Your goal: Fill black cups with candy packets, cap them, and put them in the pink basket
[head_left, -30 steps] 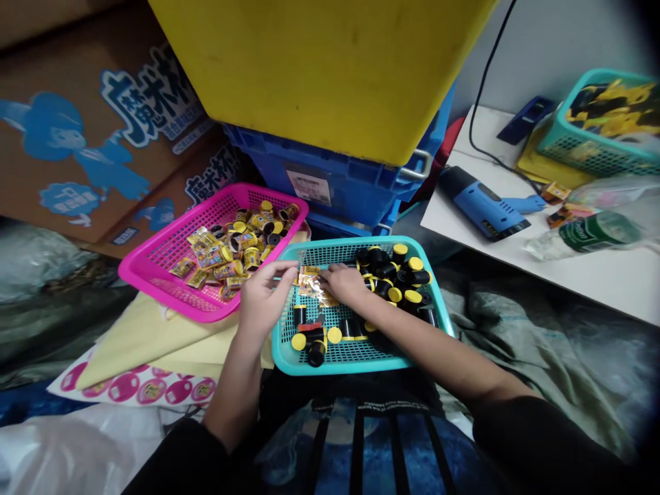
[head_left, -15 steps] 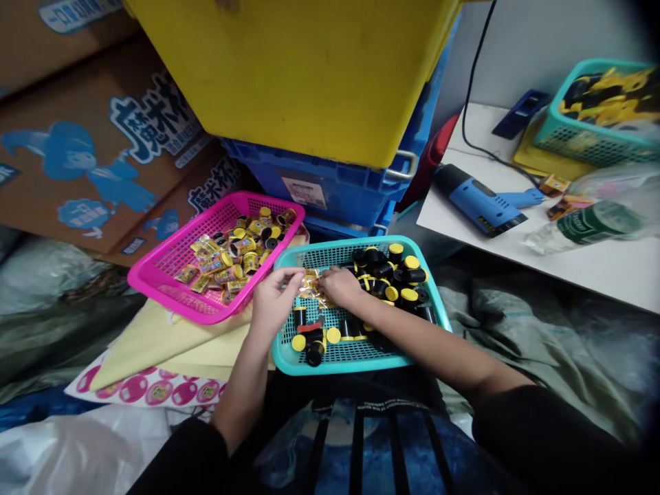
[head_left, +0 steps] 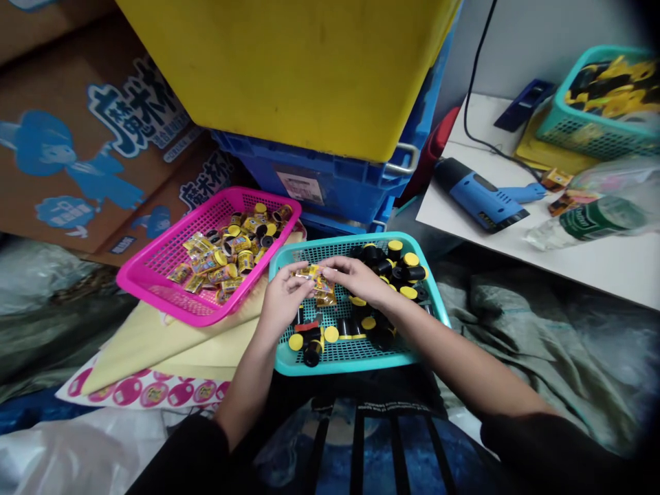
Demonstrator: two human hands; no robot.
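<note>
My left hand (head_left: 282, 297) and my right hand (head_left: 358, 280) meet above the turquoise basket (head_left: 355, 364), both closed. Between their fingertips they pinch a shiny yellow printed plastic wrapper (head_left: 320, 275). More yellow wrappers (head_left: 326, 300) lie just beneath. Small black canisters with yellow lids (head_left: 407, 273) fill the basket's right side, and several lie along its front. A red-handled tool (head_left: 308, 326), partly covered, rests near the front left. In the pink basket (head_left: 155, 295) to the left are canisters dressed in yellow printed wrappers (head_left: 224, 273).
Stacked yellow (head_left: 299, 75) and blue crates (head_left: 335, 175) rise behind the baskets. Printed cardboard boxes (head_left: 56, 185) stand at left. On the white table (head_left: 592, 268) at right are a blue heat gun (head_left: 482, 196), a plastic bottle (head_left: 592, 220) and another turquoise basket (head_left: 572, 127).
My right hand has come away from the canisters toward my left hand and now pinches the wrapper too. The view has shifted slightly.
</note>
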